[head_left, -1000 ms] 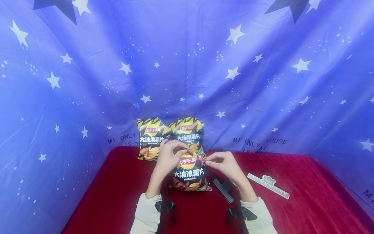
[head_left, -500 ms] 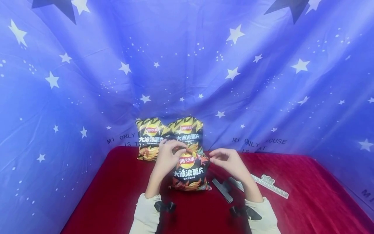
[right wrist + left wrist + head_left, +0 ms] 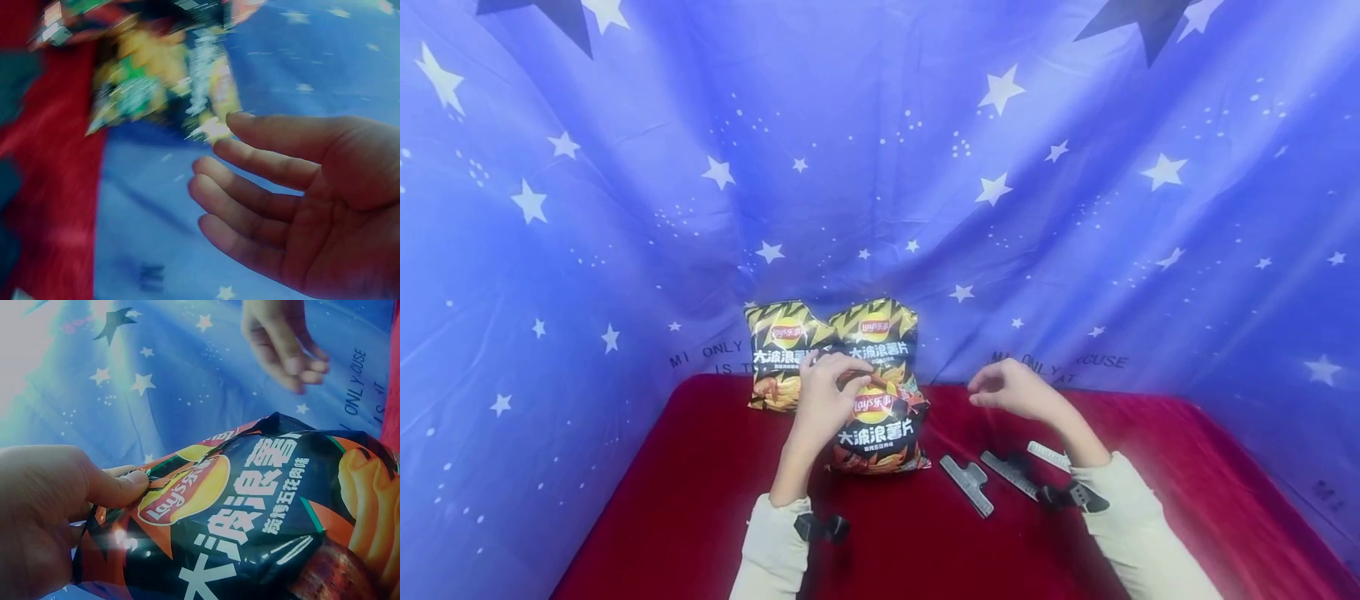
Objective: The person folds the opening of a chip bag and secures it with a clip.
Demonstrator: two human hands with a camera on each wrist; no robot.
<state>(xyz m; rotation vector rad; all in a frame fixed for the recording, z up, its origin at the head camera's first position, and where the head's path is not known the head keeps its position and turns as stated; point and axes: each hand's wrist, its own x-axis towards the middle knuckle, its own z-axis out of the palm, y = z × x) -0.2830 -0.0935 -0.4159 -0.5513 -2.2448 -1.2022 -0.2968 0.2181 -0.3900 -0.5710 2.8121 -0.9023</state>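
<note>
The left hand (image 3: 823, 396) pinches the upper edge of a black and red chip bag (image 3: 877, 435), the thumb on the front and fingers behind. The bag hangs to the right of this hand; whether its bottom touches the counter (image 3: 700, 500), one cannot tell. The right hand (image 3: 1015, 387) is apart from the bag, its fingers loosely bent and a little spread. Beyond the left hand stand two yellow and black bags (image 3: 874, 312), side by side. Nearer to the person than the right hand, three clips (image 3: 967, 486) lie on the red counter, the white one partly covered by the right arm.
</note>
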